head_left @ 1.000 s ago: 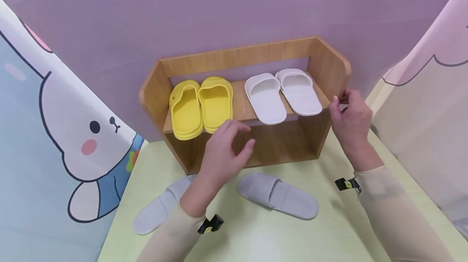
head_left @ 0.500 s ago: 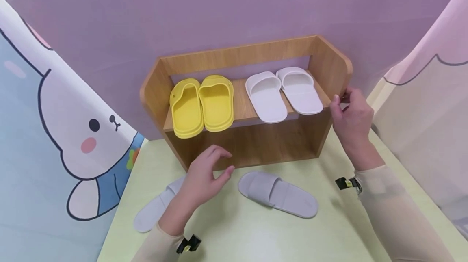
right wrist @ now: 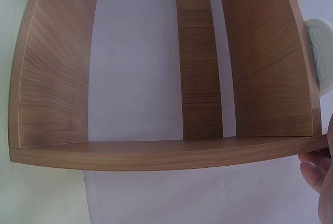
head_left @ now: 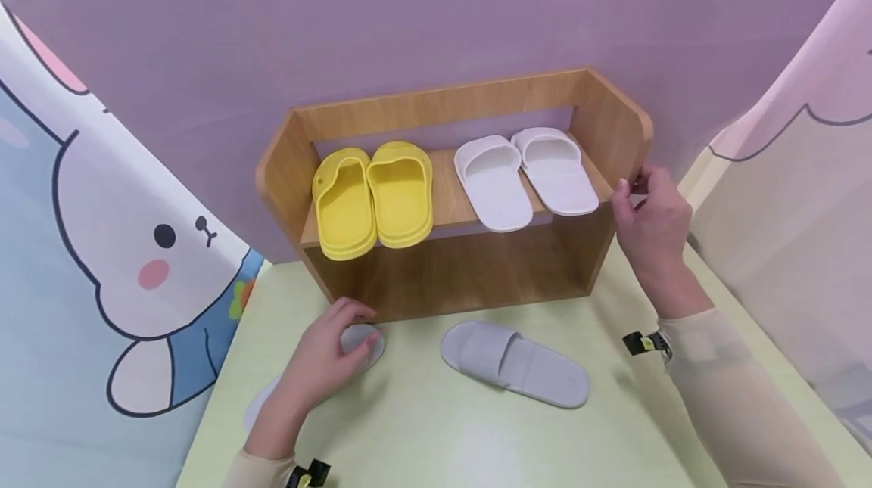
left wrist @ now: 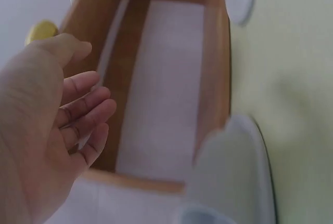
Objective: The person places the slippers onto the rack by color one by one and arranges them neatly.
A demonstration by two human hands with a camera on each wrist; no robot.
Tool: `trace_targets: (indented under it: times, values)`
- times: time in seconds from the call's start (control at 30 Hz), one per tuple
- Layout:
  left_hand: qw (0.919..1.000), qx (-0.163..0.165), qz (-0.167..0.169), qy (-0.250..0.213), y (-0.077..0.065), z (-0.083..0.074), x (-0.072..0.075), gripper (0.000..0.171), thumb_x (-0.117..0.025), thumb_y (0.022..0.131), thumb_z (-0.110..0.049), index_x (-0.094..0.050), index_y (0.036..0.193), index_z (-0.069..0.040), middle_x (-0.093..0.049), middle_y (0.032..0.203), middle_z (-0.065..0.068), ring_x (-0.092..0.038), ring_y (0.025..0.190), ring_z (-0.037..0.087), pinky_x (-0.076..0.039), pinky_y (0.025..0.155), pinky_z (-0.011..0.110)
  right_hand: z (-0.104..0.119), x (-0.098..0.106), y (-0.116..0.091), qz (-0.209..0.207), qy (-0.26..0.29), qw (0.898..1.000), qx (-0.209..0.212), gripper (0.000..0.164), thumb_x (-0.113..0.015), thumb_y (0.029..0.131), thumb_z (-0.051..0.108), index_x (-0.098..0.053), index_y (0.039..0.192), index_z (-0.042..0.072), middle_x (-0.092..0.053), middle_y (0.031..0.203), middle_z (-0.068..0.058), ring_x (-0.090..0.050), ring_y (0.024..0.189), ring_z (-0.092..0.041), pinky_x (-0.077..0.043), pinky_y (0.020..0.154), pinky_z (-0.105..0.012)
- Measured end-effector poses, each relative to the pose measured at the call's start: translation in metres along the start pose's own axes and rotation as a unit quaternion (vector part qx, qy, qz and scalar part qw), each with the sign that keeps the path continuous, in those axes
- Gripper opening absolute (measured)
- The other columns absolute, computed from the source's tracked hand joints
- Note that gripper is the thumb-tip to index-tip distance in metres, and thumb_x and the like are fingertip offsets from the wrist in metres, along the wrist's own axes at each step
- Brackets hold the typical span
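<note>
My left hand [head_left: 320,359] hovers over a grey slide slipper [head_left: 356,336] on the floor, fingers loosely bent and holding nothing. Most of that slipper is hidden beneath the hand and wrist; the left wrist view shows the slipper [left wrist: 231,167] beside the rack's lower opening. At the far right, my right hand [head_left: 652,219] grips the front edge of the side panel of a wooden shoe rack [head_left: 443,110], thumb in front. A second grey slide slipper [head_left: 545,374] lies sideways before the rack. Yellow clogs [head_left: 403,204] and white slippers [head_left: 502,197] sit on the upper shelf.
The rack's lower compartment [head_left: 470,268] opens toward me. A purple cloth [head_left: 436,19] hangs close behind the rack. Printed curtains flank it, with a rabbit picture [head_left: 163,246] on the left one. The floor [head_left: 463,442] is pale green.
My left hand has moved down and left, from in front of the yellow clogs to over the left grey slipper. The right hand stays on the rack's side panel.
</note>
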State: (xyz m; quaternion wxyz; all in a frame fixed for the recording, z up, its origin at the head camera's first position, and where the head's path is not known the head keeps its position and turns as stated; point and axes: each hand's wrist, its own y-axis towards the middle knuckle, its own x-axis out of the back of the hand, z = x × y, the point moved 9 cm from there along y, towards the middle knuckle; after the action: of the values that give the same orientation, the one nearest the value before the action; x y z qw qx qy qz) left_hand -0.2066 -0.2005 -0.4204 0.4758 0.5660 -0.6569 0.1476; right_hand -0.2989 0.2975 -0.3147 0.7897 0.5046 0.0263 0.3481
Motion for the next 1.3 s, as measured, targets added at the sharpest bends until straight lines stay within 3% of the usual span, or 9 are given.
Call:
trace_targets:
  times: [0.27,0.47,0.7,0.93,1.13,1.3]
  values:
    - [0.9993,0.036,-0.010,0.005,-0.015,0.041,0.003,0.034,-0.088,0.094,-0.014,-0.072,0.124,-0.010,-0.072,0.121,0.003,-0.069,0.115,0.023,-0.060,0.100,0.053,0.000,0.000,0.000,-0.001,0.003,1.000,0.002,0.024,-0.069,0.103,0.009,-0.067,0.115,-0.011,-0.078,0.104,-0.027,-0.078,0.089,-0.045,-0.032,0.073,-0.005]
    - [0.9947,0.077,-0.067,0.009,-0.020,0.067,0.014,0.029,-0.085,0.096,-0.012,-0.072,0.122,-0.009,-0.071,0.117,0.004,-0.068,0.113,0.025,-0.060,0.094,0.055,0.001,-0.001,0.000,0.004,0.001,1.000,0.001,0.024,-0.069,0.103,0.010,-0.067,0.115,-0.011,-0.078,0.104,-0.027,-0.078,0.089,-0.044,-0.032,0.074,-0.004]
    - [0.9800,0.143,-0.138,-0.004,-0.019,0.099,0.022,0.024,-0.080,0.101,-0.014,-0.070,0.121,-0.006,-0.072,0.115,0.009,-0.069,0.110,0.028,-0.058,0.092,0.052,0.001,0.000,0.000,0.005,-0.005,1.000,0.002,0.024,-0.068,0.104,0.010,-0.067,0.116,-0.011,-0.078,0.105,-0.027,-0.078,0.089,-0.045,-0.032,0.073,-0.005]
    - [0.9640,0.199,-0.163,-0.068,-0.009,0.118,0.019,0.038,-0.078,0.104,-0.023,-0.065,0.134,-0.005,-0.070,0.127,0.012,-0.070,0.115,0.034,-0.059,0.098,0.058,0.001,0.000,0.001,0.006,-0.004,1.000,-0.002,0.024,-0.068,0.104,0.010,-0.066,0.116,-0.011,-0.078,0.105,-0.027,-0.078,0.090,-0.045,-0.032,0.073,-0.006]
    - [0.9582,0.182,-0.201,-0.090,-0.001,0.116,0.027,0.053,-0.079,0.103,-0.023,-0.061,0.151,-0.009,-0.072,0.138,0.011,-0.074,0.119,0.037,-0.062,0.099,0.056,0.002,0.001,0.000,0.005,-0.002,1.000,-0.004,0.025,-0.067,0.104,0.010,-0.066,0.116,-0.011,-0.078,0.104,-0.027,-0.078,0.089,-0.044,-0.032,0.073,-0.005]
    - [0.9486,0.141,-0.269,-0.089,0.002,0.108,0.041,0.052,-0.084,0.100,-0.018,-0.067,0.149,-0.011,-0.076,0.134,0.009,-0.078,0.115,0.033,-0.065,0.091,0.030,0.002,0.001,0.001,0.003,0.001,1.000,-0.002,0.024,-0.067,0.104,0.010,-0.066,0.115,-0.011,-0.078,0.104,-0.027,-0.078,0.089,-0.045,-0.032,0.074,-0.004]
